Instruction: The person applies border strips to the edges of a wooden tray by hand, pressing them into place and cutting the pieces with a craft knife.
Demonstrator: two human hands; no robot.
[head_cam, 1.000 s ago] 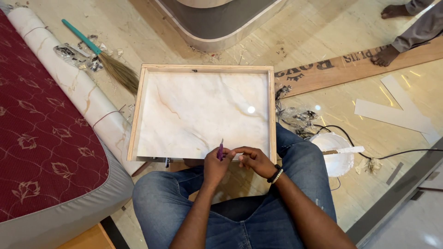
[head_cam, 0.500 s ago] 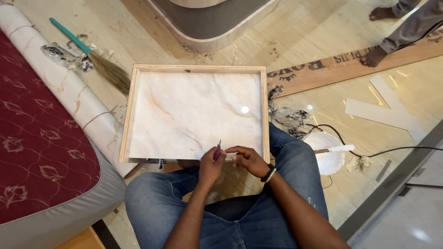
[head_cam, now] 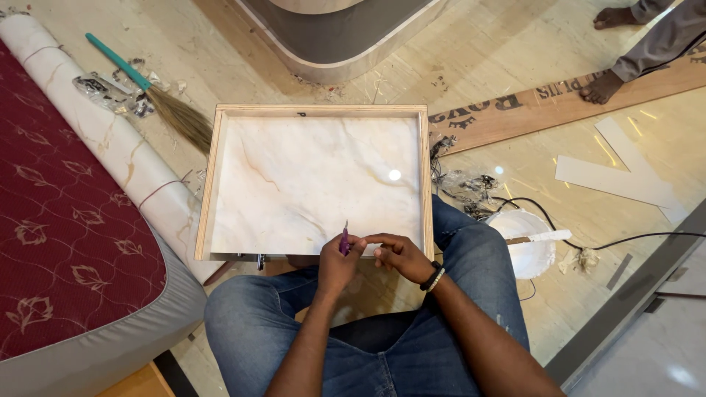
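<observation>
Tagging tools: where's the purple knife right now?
Head view, lower centre: the purple knife is upright in the left hand, at the tray's near edge, beside the right hand.

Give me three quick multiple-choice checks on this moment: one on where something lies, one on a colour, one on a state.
1. Where does the straw broom with the teal handle lie?
A. On the floor left of the shallow wooden tray with the marble-patterned base
B. Inside the tray
C. On the person's lap

2. What colour is the small pointed tool in the left hand?
A. Yellow
B. Purple
C. White

3. How is the tool held?
A. Lying loose on the floor
B. Upright, pinched in the left hand, the right hand close beside it
C. Stuck in the red patterned mattress

Answers: 1 A, the broom rests on the floor beyond the tray's left rim. 2 B, its shaft shows purple. 3 B, its tip points up above the left fingers.
</observation>
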